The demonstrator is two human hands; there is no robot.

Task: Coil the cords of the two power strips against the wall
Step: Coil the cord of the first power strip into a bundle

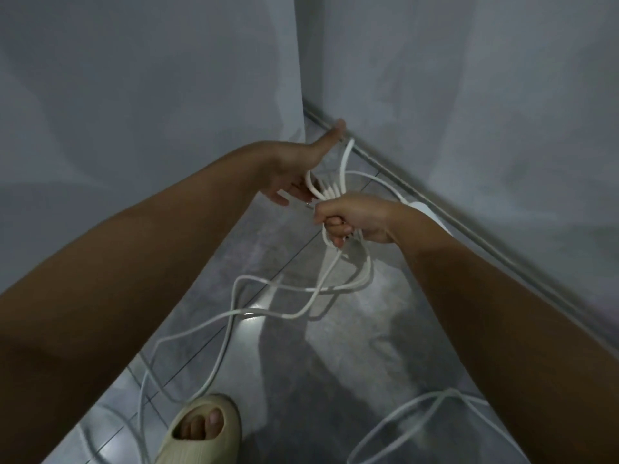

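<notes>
Our right hand is clenched round a bunch of white cord loops above the tiled floor. Our left hand is spread, fingers straight, touching the loop tops. Slack trails over the floor; a white power strip lies by the wall.

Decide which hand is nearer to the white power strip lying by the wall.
Right. The right hand grips the cord with its wrist right beside the power strip; the left hand lies farther off, on the far side of the cord's loops.
</notes>
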